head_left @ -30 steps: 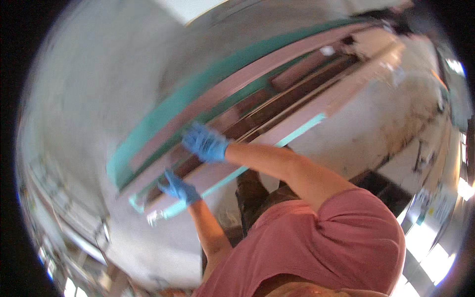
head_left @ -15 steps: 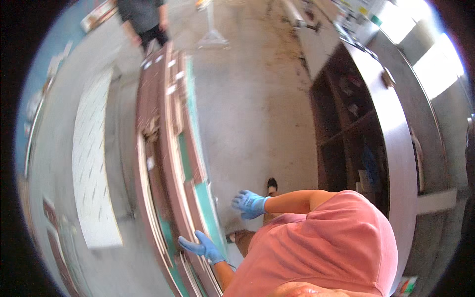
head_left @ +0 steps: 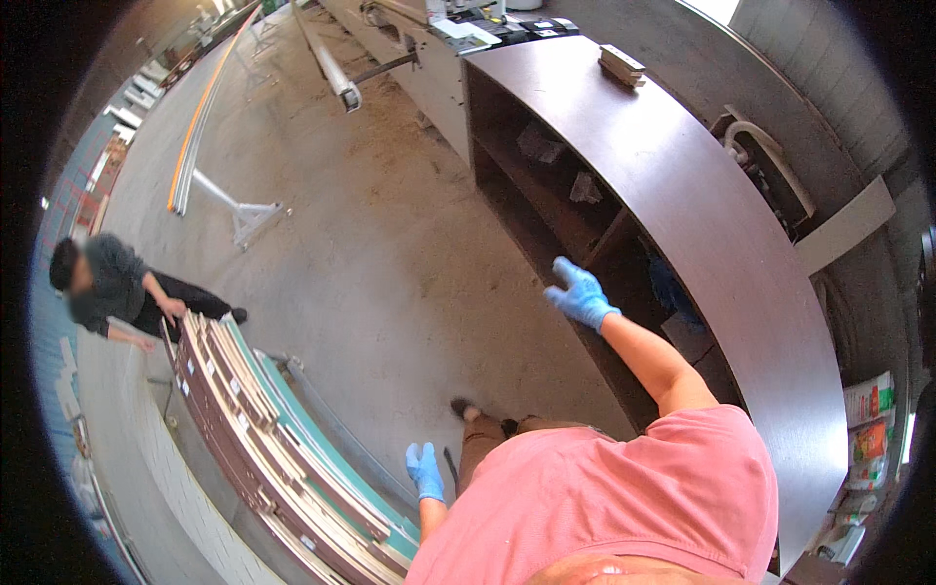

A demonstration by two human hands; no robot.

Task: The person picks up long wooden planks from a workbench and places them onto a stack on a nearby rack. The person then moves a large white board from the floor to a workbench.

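Note:
My left hand, in a blue glove, hangs beside the long stack of brown, cream and green boards, apart from it and holding nothing. In a matching blue glove, my right hand is held out empty, fingers spread. It is in front of the open compartments of a dark brown cabinet, and I cannot tell whether it touches the cabinet's edge. At the stack's far end a person in dark clothes has hands near the boards.
Small wooden blocks sit on the cabinet top. At the far left, long orange and grey profiles rest on a white metal stand. A machine stands beyond the cabinet. Colourful bags lie at the right.
My view has swung right, bringing the cabinet closer to centre. My left hand has come away from above the boards; my right hand has reached forward toward the cabinet.

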